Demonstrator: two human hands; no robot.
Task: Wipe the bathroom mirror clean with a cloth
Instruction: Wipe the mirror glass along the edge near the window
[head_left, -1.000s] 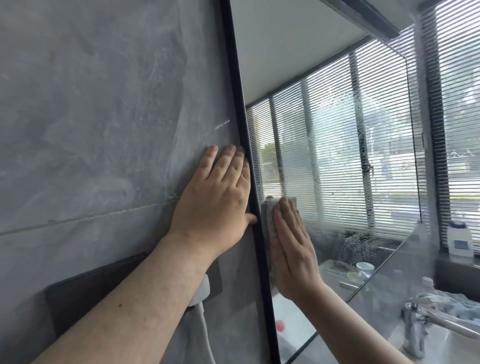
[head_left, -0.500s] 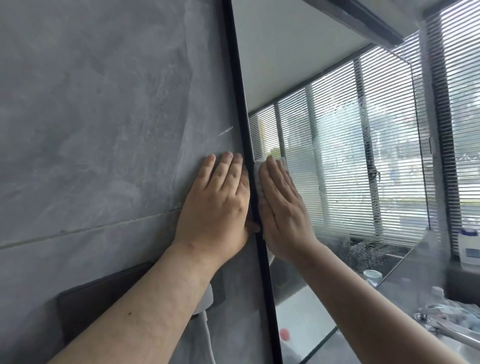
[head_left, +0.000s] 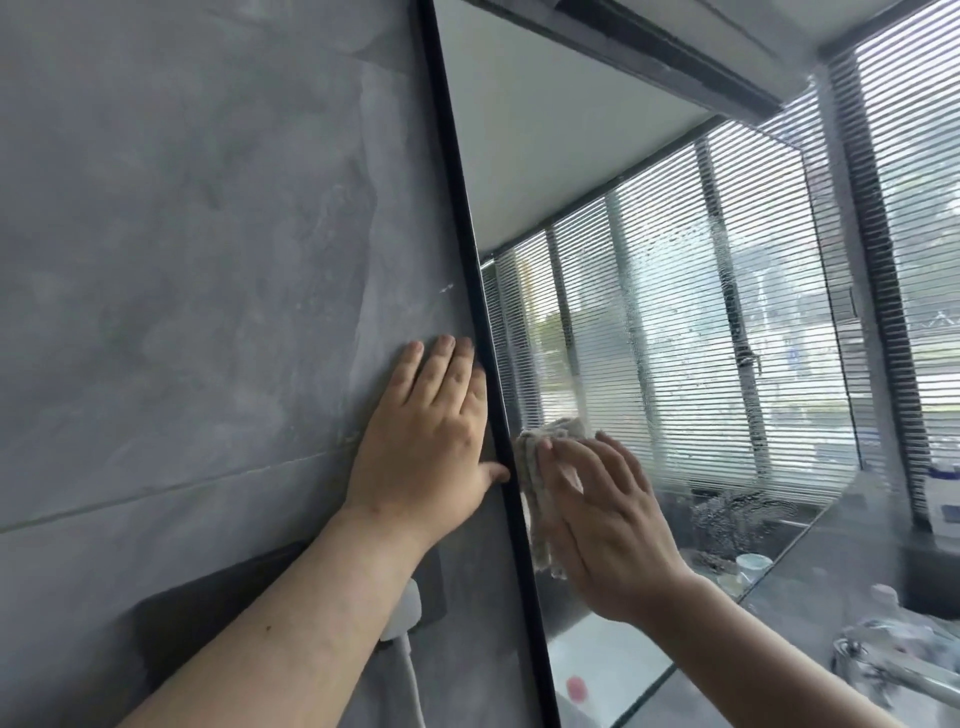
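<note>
The mirror (head_left: 675, 338) has a thin black frame (head_left: 467, 260) and shows streaks and droplets across its glass. My right hand (head_left: 608, 525) lies flat on a crumpled pale cloth (head_left: 540, 467) and presses it against the glass, close to the mirror's left edge. The cloth sticks out above and to the left of my fingers. My left hand (head_left: 426, 447) rests flat on the grey stone wall (head_left: 182, 312) just left of the frame, fingers straight and pointing up, thumb touching the frame.
A dark socket panel (head_left: 208, 623) with a white plug and cable (head_left: 402, 613) sits on the wall under my left forearm. A chrome faucet (head_left: 883, 670) stands at the lower right. A white bottle (head_left: 943, 499) stands by the window blinds (head_left: 919, 260).
My right hand slid the cloth up the mirror's left edge, then back down and slightly right. My left hand stayed on the wall.
</note>
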